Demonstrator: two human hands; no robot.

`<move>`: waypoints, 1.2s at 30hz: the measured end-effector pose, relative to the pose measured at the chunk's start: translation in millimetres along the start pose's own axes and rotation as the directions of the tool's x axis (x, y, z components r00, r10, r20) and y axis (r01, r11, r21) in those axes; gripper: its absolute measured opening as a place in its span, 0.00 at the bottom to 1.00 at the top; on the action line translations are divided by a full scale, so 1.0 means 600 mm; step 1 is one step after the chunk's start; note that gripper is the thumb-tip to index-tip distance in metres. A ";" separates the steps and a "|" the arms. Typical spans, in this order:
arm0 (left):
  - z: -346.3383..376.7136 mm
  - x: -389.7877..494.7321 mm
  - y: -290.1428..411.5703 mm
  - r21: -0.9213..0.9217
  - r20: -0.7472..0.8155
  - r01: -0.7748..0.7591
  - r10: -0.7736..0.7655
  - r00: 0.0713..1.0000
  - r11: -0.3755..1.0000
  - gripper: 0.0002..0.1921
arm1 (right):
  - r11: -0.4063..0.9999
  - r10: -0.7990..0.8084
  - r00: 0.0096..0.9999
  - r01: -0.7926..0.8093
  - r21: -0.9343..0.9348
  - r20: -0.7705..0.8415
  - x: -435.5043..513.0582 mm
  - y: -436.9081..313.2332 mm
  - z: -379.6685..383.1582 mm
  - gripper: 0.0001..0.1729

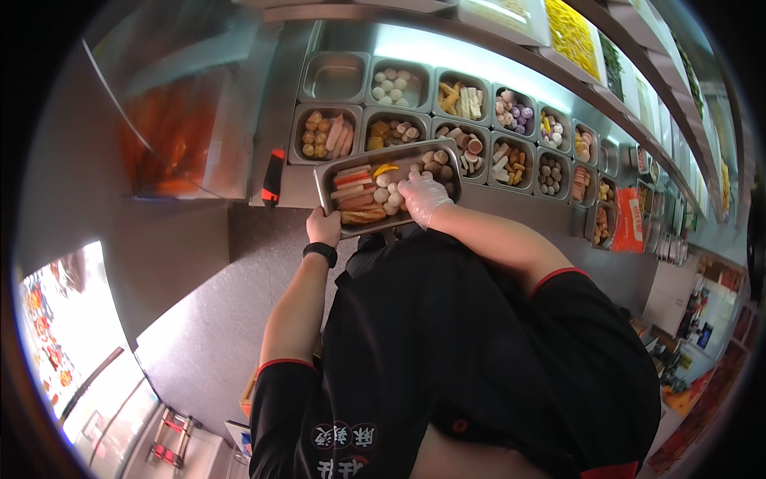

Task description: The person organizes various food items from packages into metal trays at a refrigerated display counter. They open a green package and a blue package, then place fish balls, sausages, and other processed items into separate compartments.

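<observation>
My left hand [324, 226], bare with a black band at the wrist, grips the near left corner of a steel tray [398, 158]. The tray is held tilted over the counter's front edge. On its left side lie crab sticks [353, 178], sausages and a browned stick [362, 216]. A yellow piece [385, 170] rests near the middle, beside white balls [389, 196]. Brownish balls [435, 160] fill the far right corner. My right hand [423, 194], in a clear plastic glove, reaches into the tray among the balls; its fingertips are partly hidden, so whether it pinches one is unclear.
Two rows of steel pans with balls, sausages and sticks run along the counter [508, 194]; one pan [334, 78] at far left looks bare. A black-and-red tool [273, 178] lies at left. An orange packet [628, 220] sits right. Shelves [574, 39] with white bins overhang the back.
</observation>
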State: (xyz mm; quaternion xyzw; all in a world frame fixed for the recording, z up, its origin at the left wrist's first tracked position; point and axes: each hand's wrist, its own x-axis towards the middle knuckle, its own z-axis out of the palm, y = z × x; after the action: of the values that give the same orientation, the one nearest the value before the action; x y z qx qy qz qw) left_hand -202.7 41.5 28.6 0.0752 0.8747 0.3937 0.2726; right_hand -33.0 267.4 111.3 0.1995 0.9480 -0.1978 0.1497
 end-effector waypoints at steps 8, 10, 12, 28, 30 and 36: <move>0.016 -0.006 -0.013 -0.122 -0.016 0.102 -0.105 0.994 0.987 0.21 | 0.945 -0.130 0.988 0.148 0.292 -0.079 0.041 0.071 0.027 0.16; 0.023 -0.004 -0.015 -0.139 -0.030 0.133 -0.139 0.990 0.981 0.21 | 0.902 -0.210 0.969 0.244 0.357 -0.132 0.056 0.084 0.025 0.17; 0.029 -0.003 -0.015 -0.177 -0.049 0.129 -0.140 0.989 0.976 0.20 | 0.854 -0.287 0.944 0.330 0.403 -0.163 0.068 0.096 0.021 0.18; 0.029 -0.018 0.010 -0.161 -0.093 0.165 -0.182 0.979 0.973 0.17 | 0.840 -0.106 0.983 0.169 0.515 -0.151 0.347 0.269 -0.216 0.24; 0.027 -0.021 0.014 -0.119 -0.096 0.189 -0.201 0.975 0.975 0.17 | 0.961 -0.083 0.990 0.109 0.255 -0.112 0.396 0.291 -0.209 0.24; 0.024 -0.021 0.021 -0.080 -0.083 0.193 -0.199 0.977 0.978 0.18 | 0.916 -0.396 0.918 0.394 -0.072 -0.016 0.442 0.307 -0.177 0.22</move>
State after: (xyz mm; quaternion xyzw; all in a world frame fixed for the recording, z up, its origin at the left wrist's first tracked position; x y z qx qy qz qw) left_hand -185.4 55.3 35.3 -0.0390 0.8745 0.3991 0.2729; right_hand -206.7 553.2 50.4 0.0022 0.9770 -0.1888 0.0991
